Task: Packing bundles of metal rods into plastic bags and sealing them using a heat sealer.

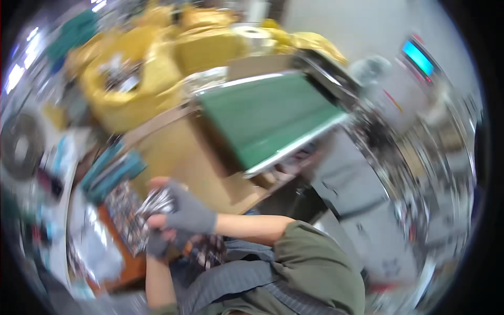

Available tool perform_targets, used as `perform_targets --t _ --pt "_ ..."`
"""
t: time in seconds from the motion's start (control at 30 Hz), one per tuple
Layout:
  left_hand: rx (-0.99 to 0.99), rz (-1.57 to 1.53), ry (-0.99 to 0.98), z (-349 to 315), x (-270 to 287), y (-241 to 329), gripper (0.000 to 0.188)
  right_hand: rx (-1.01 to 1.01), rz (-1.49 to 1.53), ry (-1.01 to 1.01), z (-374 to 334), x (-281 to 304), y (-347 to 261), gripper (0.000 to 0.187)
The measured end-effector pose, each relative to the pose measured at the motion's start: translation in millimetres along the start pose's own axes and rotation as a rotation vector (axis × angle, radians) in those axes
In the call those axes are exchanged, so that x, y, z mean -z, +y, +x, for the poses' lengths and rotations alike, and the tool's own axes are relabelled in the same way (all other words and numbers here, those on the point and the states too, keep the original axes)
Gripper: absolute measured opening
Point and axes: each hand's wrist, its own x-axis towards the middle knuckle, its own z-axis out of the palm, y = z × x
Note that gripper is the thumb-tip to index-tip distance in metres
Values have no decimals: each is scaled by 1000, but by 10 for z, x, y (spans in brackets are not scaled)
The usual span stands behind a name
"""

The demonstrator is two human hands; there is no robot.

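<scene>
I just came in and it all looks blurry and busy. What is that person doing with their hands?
A person in grey gloves is holding a bunch of shiny packets with both hands, close to their body. The right hand is on top and the left hand grips from below. More shiny packets lie in a box just beside the hands. In front sits a green conveyor belt, and behind it are big yellow bags. The picture is blurry, so finer details are hard to tell.

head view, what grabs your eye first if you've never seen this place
The green belt slants across the middle, with yellow sacks heaped behind it at upper left. Low and left of centre, the right hand and left hand, both in grey gloves, clutch shiny packets.
</scene>
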Motion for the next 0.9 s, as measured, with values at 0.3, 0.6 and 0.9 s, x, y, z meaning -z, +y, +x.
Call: perform_targets --t 0.3,0.6,0.9 --pt "-23 -315 -249 -186 -149 -370 67 -30 300 -244 -3 322 834 20" --pt "-464 1143 -104 -260 -716 561 40 255 -230 -444 423 294 1252 15" --pt "-441 939 -66 -347 416 -256 17 -396 -101 -203 -1250 411 1158 53"
